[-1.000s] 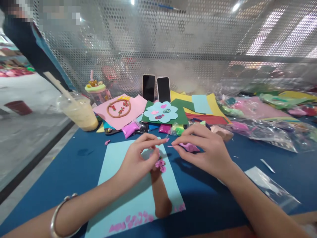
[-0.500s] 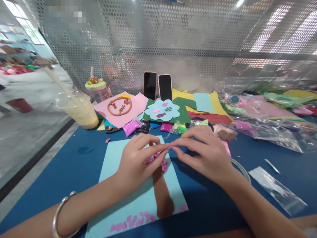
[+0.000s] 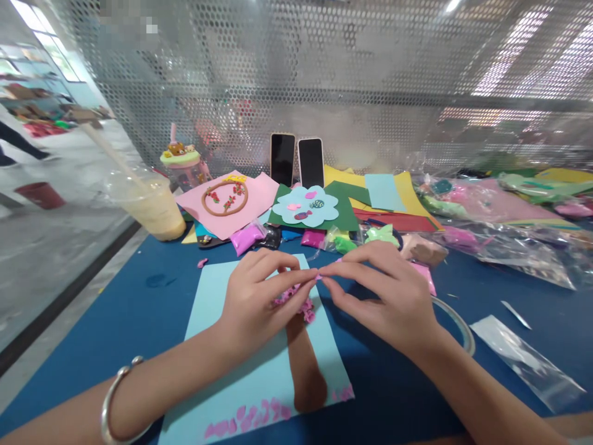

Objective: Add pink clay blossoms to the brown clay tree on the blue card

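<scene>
My left hand (image 3: 266, 296) pinches a tiny bit of pink clay (image 3: 319, 276) between thumb and forefinger, above a light blue sheet of paper (image 3: 222, 352). The fingertips of my right hand (image 3: 384, 287) meet the same bit from the right, its fingers pinched together. On the sheet a brown clay tree trunk (image 3: 306, 371) runs upward under my left hand, with small pink clay blossoms (image 3: 306, 309) at its top, partly hidden by my fingers. Flat pink clay dabs (image 3: 252, 415) line the sheet's bottom edge.
A plastic cup with a pale drink (image 3: 157, 207) stands at the table's left edge. Behind the sheet lie bags of clay (image 3: 248, 237), a cloud-shaped blue card (image 3: 306, 207) and two phones (image 3: 310, 162) propped upright. At right are a tape ring (image 3: 456, 318) and a clear plastic bag (image 3: 525, 358).
Both hands keep almost the same pinch over the sheet, with the right fingers shifted slightly. The camera view has moved a little. A person's leg now shows at the far left.
</scene>
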The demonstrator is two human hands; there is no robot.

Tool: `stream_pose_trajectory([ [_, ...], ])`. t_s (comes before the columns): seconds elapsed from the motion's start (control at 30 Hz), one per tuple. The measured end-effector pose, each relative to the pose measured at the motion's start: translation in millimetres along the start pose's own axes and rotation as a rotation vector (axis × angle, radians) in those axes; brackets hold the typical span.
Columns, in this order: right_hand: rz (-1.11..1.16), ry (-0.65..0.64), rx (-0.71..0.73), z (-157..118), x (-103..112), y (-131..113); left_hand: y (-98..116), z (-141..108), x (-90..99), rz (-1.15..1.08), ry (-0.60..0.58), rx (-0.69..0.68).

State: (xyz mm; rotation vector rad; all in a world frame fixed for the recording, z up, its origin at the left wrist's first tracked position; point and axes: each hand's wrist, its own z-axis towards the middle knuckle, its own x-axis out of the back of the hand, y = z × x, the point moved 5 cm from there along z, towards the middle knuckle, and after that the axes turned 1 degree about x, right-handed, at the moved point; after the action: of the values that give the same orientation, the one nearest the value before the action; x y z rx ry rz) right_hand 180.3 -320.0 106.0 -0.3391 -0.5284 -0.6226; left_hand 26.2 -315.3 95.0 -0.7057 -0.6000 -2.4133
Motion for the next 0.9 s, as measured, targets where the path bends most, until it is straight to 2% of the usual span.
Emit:
stream_pose_trajectory([
  [0.1,0.06,0.006,-0.104,-2.1,0.5,2.7,-0.9,0.8,2.4,-0.002,0.024,-0.014],
  [0.2,0.2,0.005,-0.282,-9.1,-3.2,9.6,-1.1,1.5,5.7,0.007,0.066,-0.034],
  [0.37,0.476,-0.077,-0.514,-23.5,-24.0,16.4,0.9,1.4,8.0,0.051,0.091,-0.092],
  [0.6,0.627,-0.014,-0.611,-31.3,-37.6,18.1,0.6,0.3,6.9,0.044,0.068,-0.105],
  [0.8,0.657,-0.066,-0.686,-35.1,-42.4,22.0,2.8,1.2,7.7,0.002,0.083,-0.133],
  [0.9,0.694,-0.061,-0.686,-35.0,-43.1,21.7,2.8,1.6,7.1,-0.031,0.084,-0.101],
])
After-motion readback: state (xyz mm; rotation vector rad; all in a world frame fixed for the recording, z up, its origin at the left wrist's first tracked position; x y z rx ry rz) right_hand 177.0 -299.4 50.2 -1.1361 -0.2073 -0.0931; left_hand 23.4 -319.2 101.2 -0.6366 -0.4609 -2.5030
